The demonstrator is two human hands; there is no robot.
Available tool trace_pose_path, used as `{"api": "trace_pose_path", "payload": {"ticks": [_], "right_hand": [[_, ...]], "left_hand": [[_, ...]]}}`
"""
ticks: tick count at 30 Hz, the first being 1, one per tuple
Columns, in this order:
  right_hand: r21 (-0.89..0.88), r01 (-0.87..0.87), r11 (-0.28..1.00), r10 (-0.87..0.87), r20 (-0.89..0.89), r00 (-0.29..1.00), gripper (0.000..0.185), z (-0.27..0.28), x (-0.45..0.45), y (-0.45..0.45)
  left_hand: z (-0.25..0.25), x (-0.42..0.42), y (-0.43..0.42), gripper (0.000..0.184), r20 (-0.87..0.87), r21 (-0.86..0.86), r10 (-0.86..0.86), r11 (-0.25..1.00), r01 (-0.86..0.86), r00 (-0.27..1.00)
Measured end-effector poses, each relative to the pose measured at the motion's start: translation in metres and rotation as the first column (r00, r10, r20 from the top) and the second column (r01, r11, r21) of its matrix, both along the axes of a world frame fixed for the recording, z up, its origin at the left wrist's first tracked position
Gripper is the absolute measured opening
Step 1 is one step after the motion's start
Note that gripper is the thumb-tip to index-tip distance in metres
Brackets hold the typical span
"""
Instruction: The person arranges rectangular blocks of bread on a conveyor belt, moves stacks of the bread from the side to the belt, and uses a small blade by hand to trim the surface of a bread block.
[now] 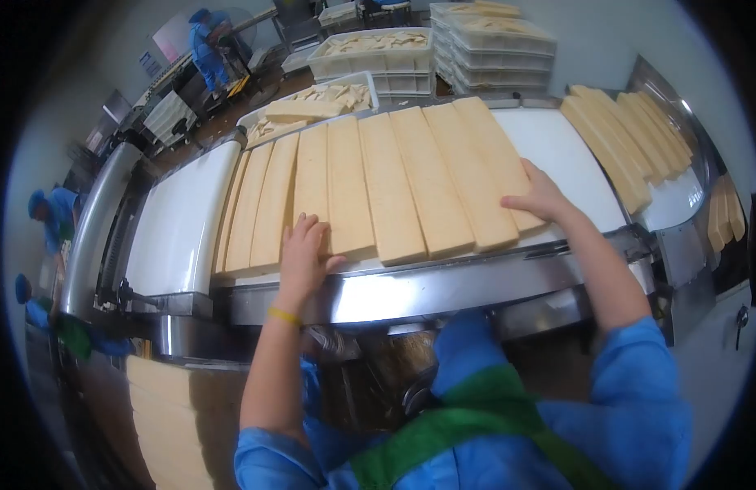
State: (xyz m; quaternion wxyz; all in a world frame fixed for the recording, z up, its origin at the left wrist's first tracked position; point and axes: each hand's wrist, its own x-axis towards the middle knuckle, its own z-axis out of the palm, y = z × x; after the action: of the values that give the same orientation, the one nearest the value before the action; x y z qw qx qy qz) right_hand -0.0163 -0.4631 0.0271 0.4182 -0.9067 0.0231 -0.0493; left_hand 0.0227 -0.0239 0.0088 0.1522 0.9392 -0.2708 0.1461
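Several long pale yellow slabs (394, 175) lie side by side across the white conveyor belt (548, 155). My left hand (306, 255), with a yellow band at the wrist, rests its spread fingers on the near ends of the slabs left of the middle. At the right edge of the row, my right hand (541, 196) touches the near end of the last slab, its thumb on top and apart from the fingers. Neither hand is wrapped round a slab.
More slabs (611, 147) lie on the right. Behind the belt are a crate of pieces (370, 90) and stacked crates (500, 61). A metal roller (100, 229) stands left. Stacked blocks (169, 408) are lower left. People in blue (208, 51) are at the back and left.
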Motion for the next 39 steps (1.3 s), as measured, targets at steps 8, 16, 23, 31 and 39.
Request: {"api": "trace_pose_path", "payload": {"ticks": [8,16,23,31,39], "right_hand": [[-0.091,0.103,0.991,-0.107,-0.048,0.993,0.09,0.003,0.004,0.032],[-0.514,-0.041,0.857,0.093,0.077,0.993,0.098,0.004,-0.044,0.051],[-0.466,0.008,0.885,0.074,0.158,0.985,0.088,-0.006,-0.024,0.059],[-0.414,0.336,0.846,-0.142,0.432,0.891,0.03,-0.017,-0.033,-0.073],[-0.644,0.58,0.499,-0.61,0.214,0.763,0.052,-0.016,-0.073,-0.155]], "left_hand": [[0.002,0.0,0.023,0.058,-0.054,-0.072,-0.029,0.997,0.025,0.998],[0.011,-0.023,-0.027,0.065,-0.009,-0.036,-0.112,0.993,0.111,0.994],[-0.001,-0.011,-0.033,0.055,0.099,-0.098,-0.001,0.995,0.011,0.995],[0.006,-0.015,-0.079,0.058,0.099,-0.076,-0.033,0.996,0.04,0.995],[-0.004,-0.028,-0.081,0.053,0.138,-0.08,0.008,0.997,0.003,0.99]]}}
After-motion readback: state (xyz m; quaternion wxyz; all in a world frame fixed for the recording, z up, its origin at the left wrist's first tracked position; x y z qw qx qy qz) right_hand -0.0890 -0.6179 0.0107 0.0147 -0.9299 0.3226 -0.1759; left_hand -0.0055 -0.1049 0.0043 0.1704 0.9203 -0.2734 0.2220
